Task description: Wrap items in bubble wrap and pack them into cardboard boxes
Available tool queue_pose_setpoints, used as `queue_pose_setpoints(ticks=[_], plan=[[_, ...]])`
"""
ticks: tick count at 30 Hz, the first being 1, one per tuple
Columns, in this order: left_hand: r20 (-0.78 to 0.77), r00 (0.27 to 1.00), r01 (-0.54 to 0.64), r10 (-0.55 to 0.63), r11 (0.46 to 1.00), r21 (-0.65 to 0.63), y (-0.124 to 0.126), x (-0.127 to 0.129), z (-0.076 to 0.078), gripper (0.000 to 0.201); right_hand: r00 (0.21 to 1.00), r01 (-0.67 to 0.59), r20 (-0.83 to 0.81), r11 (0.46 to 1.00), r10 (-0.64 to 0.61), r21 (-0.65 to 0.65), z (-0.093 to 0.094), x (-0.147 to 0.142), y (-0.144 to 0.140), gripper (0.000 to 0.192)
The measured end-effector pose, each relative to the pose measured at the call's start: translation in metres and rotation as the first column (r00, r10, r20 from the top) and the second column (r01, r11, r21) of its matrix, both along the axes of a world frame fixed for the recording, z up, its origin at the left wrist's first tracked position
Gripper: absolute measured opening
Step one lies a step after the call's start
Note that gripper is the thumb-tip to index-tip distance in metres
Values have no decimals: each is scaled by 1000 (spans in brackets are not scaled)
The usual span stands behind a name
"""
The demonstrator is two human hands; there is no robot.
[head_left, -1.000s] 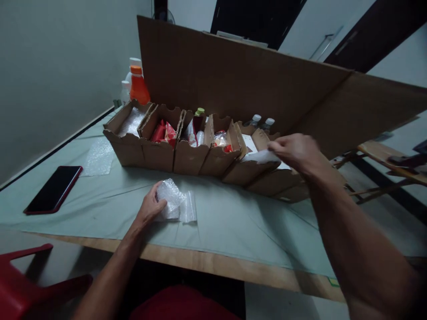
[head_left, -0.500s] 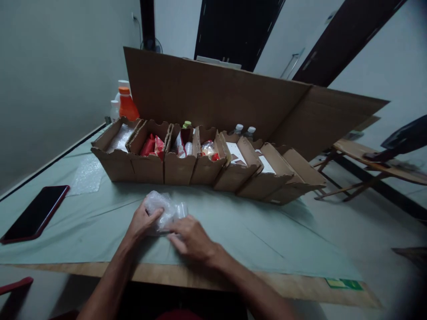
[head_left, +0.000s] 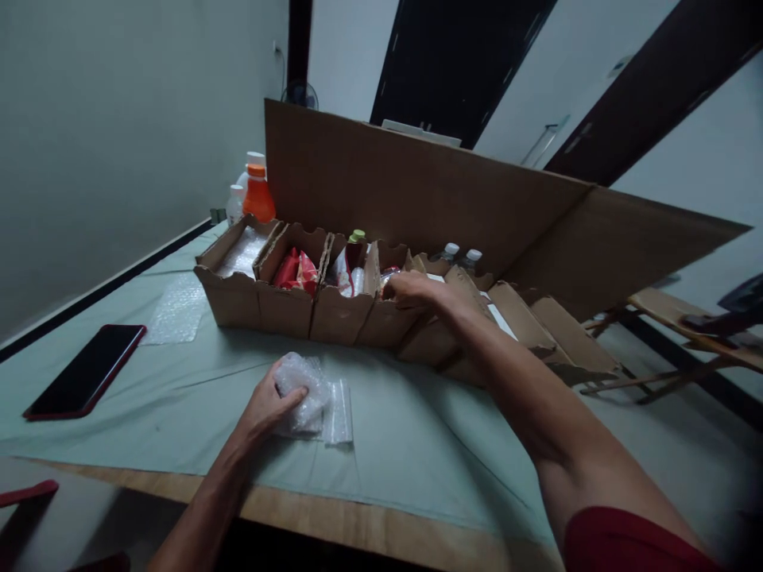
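My left hand (head_left: 274,405) is closed on a crumpled piece of bubble wrap (head_left: 304,389), pressing it down on the table with the thumb on top. What the wrap may enclose cannot be made out. A folded flap of clear plastic (head_left: 338,413) sticks out on its right side. My right hand (head_left: 411,287) reaches into a cardboard box (head_left: 390,322) near the middle of the row, where a bit of clear and red packaging shows. The box wall hides its fingertips. Just left is a box (head_left: 344,318) with a white and dark red packet (head_left: 344,270) inside.
Red packets (head_left: 296,270) and bubble wrap sheets (head_left: 243,253) fill the left boxes. A phone (head_left: 87,372) and a flat bubble wrap sheet (head_left: 176,308) lie at left. Behind stand an orange bottle (head_left: 258,199) and a tall cardboard panel (head_left: 417,183).
My right hand has left the bubble wrap and moved forward and right into a box. The left hand keeps its hold on the wrap. The whole view has shifted slightly.
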State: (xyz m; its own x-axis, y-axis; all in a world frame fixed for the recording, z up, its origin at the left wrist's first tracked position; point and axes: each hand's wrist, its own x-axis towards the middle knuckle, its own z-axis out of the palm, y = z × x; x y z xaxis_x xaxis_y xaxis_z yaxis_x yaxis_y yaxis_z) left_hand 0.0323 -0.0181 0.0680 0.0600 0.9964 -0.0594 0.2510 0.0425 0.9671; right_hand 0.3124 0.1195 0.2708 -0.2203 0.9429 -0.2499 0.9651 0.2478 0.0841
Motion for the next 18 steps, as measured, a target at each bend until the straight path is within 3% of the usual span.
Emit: queue_pose_setpoints(ticks=[3,7,9,12,14,15,16,17,18], plan=[[15,1000,-9,8,1000,13,0,-1,-2,76,1000,12,20,1000,-11,-14,-16,-3,5,8],[23,1000,4,-5,999,44,-1,-3,-3,74,998,61,-12,994,-60,85,-29,-6,5,13],[33,999,11,-13,999,47,-1,-3,-3,76,996,85,-37,982,-80,168,-24,-4,-1,14],[47,999,15,-16,999,41,-1,-2,-3,79,989,149,-73,927,-131,344,1,5,-30,18],[46,999,17,-19,999,30,-1,-2,-3,80,982,183,-147,815,-121,549,14,10,-64,23],[44,999,18,-18,1000,20,-1,-3,-2,80,974,183,-225,692,-30,698,15,9,-84,21],[44,999,15,-15,1000,8,-1,-3,-2,80,959,163,-263,562,101,811,11,5,-105,17],[55,998,11,-11,1000,-1,-1,-4,-1,81,941,96,-241,494,238,864,-1,-3,-126,14],[82,997,11,-11,1000,-6,-1,-5,0,81,916,8,-199,481,348,876,-18,-15,-146,13]])
